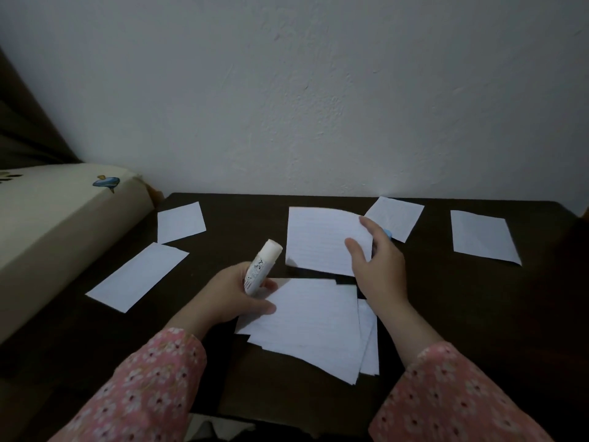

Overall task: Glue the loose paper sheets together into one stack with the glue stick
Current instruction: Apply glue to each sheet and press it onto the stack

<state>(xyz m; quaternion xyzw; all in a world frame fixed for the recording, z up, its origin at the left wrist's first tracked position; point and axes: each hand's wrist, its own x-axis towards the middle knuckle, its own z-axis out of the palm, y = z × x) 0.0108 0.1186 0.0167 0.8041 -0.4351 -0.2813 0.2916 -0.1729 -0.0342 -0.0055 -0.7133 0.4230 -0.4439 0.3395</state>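
Note:
My left hand (234,295) grips a white glue stick (263,266), uncapped, its tip pointing up and to the right. My right hand (377,260) pinches the right edge of a lined white sheet (322,239), thumb on top, lifting it slightly off the dark table (446,314). Just below lies a stack of lined sheets (312,327), fanned a little at its right side. Loose sheets lie around: two at the left (180,222) (138,277), one behind my right hand (396,216), one at the far right (483,237).
A small blue object (387,232), perhaps the glue cap, peeks out beside my right hand. A cream mattress edge (63,224) borders the table on the left. A white wall (318,90) stands right behind the table.

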